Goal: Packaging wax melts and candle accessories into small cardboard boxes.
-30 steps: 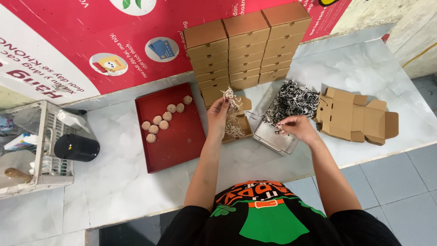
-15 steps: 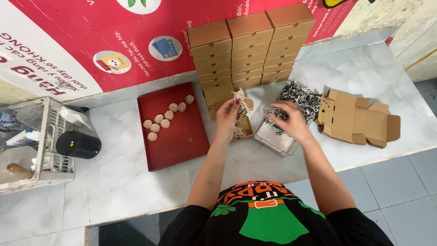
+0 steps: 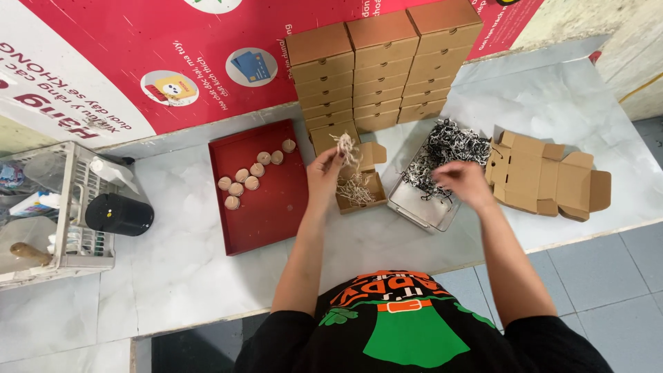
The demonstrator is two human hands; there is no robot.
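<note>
- Here the left hand (image 3: 323, 173) is pinching a tuft of pale shredded paper (image 3: 343, 145) between its fingertips, holding it just above the small open cardboard box (image 3: 359, 186).
- That box is sitting on the marble worktop (image 3: 173, 255), between the red tray (image 3: 266, 193) and the metal tray (image 3: 421, 207), and more pale shreds are already lying inside it.
- The right hand (image 3: 461, 183) is hovering over the near corner of the metal tray, blurred; its fingers are looking loosely curled, and I cannot tell whether it is gripping anything.
- The metal tray is holding a heap of black and white shredded paper (image 3: 449, 145), spilling toward its far edge.
- Several small round tan pieces (image 3: 250, 176) are lying in a loose diagonal line at the far end of the red tray.
- Three stacks of closed cardboard boxes (image 3: 383, 65) are standing against the red banner (image 3: 138, 55) at the back.
- A flat unfolded box blank (image 3: 545, 176) is lying to the right of the metal tray.
- A white wire basket (image 3: 65, 207) is sitting at the left end, with a black cylinder (image 3: 119, 214) lying against it.
</note>
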